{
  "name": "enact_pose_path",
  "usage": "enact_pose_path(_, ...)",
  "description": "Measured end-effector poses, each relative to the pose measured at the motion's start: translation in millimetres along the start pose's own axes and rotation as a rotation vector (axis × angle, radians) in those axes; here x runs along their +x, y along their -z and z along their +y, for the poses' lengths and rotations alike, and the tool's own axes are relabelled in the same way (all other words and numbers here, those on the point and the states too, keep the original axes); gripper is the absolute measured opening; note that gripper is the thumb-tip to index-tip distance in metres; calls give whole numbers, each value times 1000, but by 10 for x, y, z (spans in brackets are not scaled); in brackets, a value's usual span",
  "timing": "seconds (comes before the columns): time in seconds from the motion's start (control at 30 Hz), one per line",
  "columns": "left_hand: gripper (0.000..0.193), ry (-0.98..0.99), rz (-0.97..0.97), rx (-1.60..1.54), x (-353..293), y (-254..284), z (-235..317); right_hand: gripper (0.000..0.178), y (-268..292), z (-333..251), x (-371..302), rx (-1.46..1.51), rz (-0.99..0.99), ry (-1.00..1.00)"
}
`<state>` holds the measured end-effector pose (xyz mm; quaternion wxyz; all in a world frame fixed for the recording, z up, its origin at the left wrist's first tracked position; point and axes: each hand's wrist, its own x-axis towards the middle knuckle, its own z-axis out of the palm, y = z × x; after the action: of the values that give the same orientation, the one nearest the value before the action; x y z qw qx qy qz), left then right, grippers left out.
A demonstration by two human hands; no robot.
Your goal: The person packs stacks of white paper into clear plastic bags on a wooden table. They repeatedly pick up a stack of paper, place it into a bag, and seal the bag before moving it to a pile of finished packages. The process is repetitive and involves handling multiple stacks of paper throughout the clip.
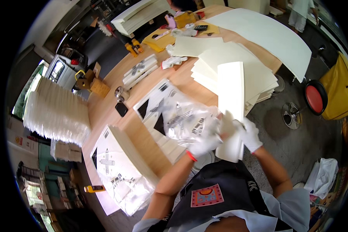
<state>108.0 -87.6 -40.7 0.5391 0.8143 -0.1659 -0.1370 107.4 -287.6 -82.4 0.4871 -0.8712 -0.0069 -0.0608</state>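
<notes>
By a plastic bag (178,120), left hand (205,144) blurs, grip unclear; right hand (250,134) grasps sheet (230,87).

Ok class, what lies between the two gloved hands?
In the head view, a long white sheet lies between the left hand and the right hand.

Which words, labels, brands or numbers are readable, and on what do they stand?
Printed wording is not copied here, only located:
Clear bag by the left hand: dark lettering, partly creased.
White stack at lower left: dark lettering.
Apron: pale letters on its strap.
Wall notice: too small to read.
</notes>
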Motion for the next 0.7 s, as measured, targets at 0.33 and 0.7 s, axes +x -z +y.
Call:
enact_pose_path(0.33, 54, -173, 295, -93, -464, 1155, -31, 20, 453, -718, 5, -844, -428, 816)
enact_pose_path(0.7, 28, -380, 331, 527, -690, 143, 67, 23, -916, -434, 647, 323, -571, 101)
